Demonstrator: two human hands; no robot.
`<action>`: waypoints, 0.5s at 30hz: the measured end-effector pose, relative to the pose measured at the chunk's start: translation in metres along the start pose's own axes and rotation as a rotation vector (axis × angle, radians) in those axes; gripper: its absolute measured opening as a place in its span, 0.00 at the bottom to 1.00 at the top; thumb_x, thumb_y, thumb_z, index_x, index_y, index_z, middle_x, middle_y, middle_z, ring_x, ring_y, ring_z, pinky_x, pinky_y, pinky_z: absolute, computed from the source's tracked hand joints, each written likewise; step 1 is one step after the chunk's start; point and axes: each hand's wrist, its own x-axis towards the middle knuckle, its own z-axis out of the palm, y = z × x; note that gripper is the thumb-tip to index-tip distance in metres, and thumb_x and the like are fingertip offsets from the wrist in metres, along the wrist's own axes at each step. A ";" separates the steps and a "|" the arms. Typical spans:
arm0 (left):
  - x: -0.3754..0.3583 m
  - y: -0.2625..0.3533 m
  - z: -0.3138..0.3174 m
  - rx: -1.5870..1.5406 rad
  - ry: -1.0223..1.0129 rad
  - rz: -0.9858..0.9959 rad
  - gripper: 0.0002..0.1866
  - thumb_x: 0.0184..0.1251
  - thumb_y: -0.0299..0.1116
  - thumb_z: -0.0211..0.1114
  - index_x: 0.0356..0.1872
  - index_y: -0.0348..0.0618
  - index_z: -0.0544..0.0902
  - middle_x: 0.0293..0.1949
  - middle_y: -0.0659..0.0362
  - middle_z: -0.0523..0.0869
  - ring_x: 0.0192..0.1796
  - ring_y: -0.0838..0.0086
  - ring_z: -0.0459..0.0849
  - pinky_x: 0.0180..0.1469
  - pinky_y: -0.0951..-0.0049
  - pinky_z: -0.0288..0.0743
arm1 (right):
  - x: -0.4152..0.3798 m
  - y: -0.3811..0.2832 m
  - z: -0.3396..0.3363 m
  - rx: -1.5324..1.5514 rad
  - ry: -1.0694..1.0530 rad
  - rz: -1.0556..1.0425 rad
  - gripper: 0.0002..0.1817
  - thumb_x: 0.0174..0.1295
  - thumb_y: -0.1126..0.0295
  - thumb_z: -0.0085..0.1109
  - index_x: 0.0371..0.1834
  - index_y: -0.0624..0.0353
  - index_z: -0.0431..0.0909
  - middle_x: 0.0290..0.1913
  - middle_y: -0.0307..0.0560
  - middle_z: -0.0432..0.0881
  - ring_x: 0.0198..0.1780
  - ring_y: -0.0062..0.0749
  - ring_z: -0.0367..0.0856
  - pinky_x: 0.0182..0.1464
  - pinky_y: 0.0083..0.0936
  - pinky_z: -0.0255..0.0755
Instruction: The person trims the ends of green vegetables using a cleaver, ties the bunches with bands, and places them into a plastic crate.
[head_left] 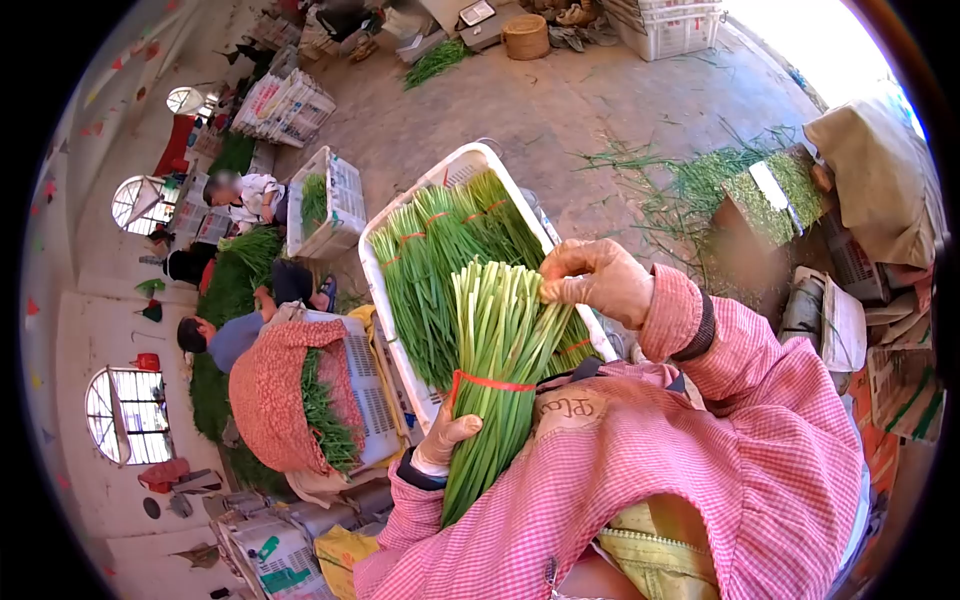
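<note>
Green, its long axis running up mid-frame, our bunch (503,335) stood with our left hand (447,441) clasping it near the band (495,381) and our right hand (600,282) pinching stalks (541,314) at its upper-right edge.

A brown floor (570,110) spreads across the upper middle of the frame. Loose green stalks (650,185) are scattered over it at the right, with a small heap of greens (437,62) near the top edge and a round tub (526,38) beside that. At centre, a white crate (474,153) carries several green bundles (425,275) lying side by side (its base is hidden), some showing red bands (437,217).
</note>
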 end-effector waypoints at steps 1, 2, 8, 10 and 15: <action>0.000 -0.001 -0.003 0.000 -0.004 -0.001 0.40 0.48 0.42 0.65 0.61 0.37 0.59 0.52 0.56 0.73 0.50 0.72 0.74 0.52 0.71 0.69 | -0.001 0.003 -0.006 -0.001 0.004 0.001 0.10 0.51 0.65 0.63 0.31 0.58 0.81 0.33 0.46 0.81 0.40 0.28 0.77 0.43 0.26 0.70; 0.000 -0.002 -0.006 -0.001 -0.006 -0.007 0.40 0.48 0.42 0.66 0.61 0.37 0.59 0.51 0.56 0.74 0.50 0.72 0.74 0.53 0.71 0.69 | -0.002 0.008 -0.016 0.272 0.155 0.016 0.10 0.51 0.65 0.62 0.33 0.59 0.80 0.32 0.46 0.80 0.39 0.28 0.77 0.44 0.25 0.70; 0.002 0.002 0.004 -0.019 0.015 0.014 0.39 0.48 0.44 0.66 0.60 0.37 0.60 0.50 0.56 0.75 0.48 0.72 0.76 0.50 0.71 0.71 | -0.034 0.023 -0.070 -0.327 0.714 0.054 0.12 0.54 0.69 0.60 0.39 0.62 0.77 0.32 0.46 0.81 0.34 0.27 0.78 0.36 0.25 0.73; 0.004 0.003 0.010 -0.031 0.027 0.032 0.39 0.48 0.44 0.66 0.60 0.38 0.61 0.49 0.56 0.75 0.47 0.71 0.77 0.49 0.70 0.72 | -0.055 -0.020 -0.023 -0.036 0.402 0.197 0.13 0.52 0.66 0.62 0.36 0.63 0.78 0.27 0.44 0.80 0.27 0.25 0.76 0.32 0.23 0.73; 0.003 0.018 0.015 -0.038 0.010 -0.024 0.41 0.46 0.45 0.67 0.60 0.38 0.60 0.51 0.54 0.74 0.50 0.69 0.75 0.51 0.69 0.71 | -0.046 -0.018 0.033 0.238 -0.037 0.459 0.10 0.54 0.64 0.61 0.29 0.62 0.78 0.19 0.37 0.77 0.19 0.17 0.71 0.21 0.16 0.68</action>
